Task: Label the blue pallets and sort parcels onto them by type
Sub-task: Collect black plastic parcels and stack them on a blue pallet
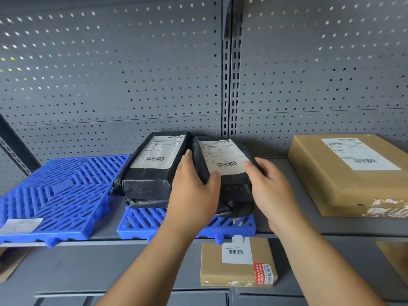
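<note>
**Both hands on a black parcel**

The left hand (192, 191) and right hand (272, 191) grip the crinkled, glossy black plastic parcel (223, 160) by its sides. Fingers are curled and thumbs rest on its white label. It lies atop the stack on the slatted blue pallet (141, 219) at the shelf's (353, 226) front edge.

Unreadable small print on parcel label (223, 156)

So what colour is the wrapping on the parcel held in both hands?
Black: the plastic-wrapped parcel bears a white barcode label; head view.
</note>
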Demonstrator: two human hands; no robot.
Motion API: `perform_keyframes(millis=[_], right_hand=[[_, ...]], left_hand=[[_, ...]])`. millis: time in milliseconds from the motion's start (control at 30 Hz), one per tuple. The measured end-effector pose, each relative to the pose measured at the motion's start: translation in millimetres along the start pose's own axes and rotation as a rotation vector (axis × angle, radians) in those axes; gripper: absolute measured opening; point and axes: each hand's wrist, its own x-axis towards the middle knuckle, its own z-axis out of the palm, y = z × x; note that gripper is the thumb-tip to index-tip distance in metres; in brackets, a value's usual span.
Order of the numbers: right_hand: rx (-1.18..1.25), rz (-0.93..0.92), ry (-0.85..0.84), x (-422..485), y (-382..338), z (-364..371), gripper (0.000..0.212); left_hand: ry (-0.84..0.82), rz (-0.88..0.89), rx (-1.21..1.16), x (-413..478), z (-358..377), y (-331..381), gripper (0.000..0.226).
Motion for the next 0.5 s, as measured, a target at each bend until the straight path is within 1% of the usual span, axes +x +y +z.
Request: perform_keyframes(millis=[33, 100, 333, 500], right_hand=[[0.003, -0.004, 0.008, 0.2, -1.3, -1.1, 0.038], [0.017, -0.020, 0.014, 0.1, -3.4, -3.2, 0.045], [-0.025, -0.078, 0.019, -3.5, -5.8, -8.4, 0.049], [-0.102, -0.123, 0.033, -14.5, -11.3, -13.1, 0.052]], left_hand=[[0.013, 0.022, 0.018, -1.3, -1.4, 1.4, 0.080], [0.038, 0.081, 0.049, -3.7, -3.6, 4.4, 0.079], [0.085, 0.178, 0.091, -12.4, -2.2, 8.8, 0.069], [0.092, 0.223, 0.096, -15.4, -3.1, 7.9, 0.062]])
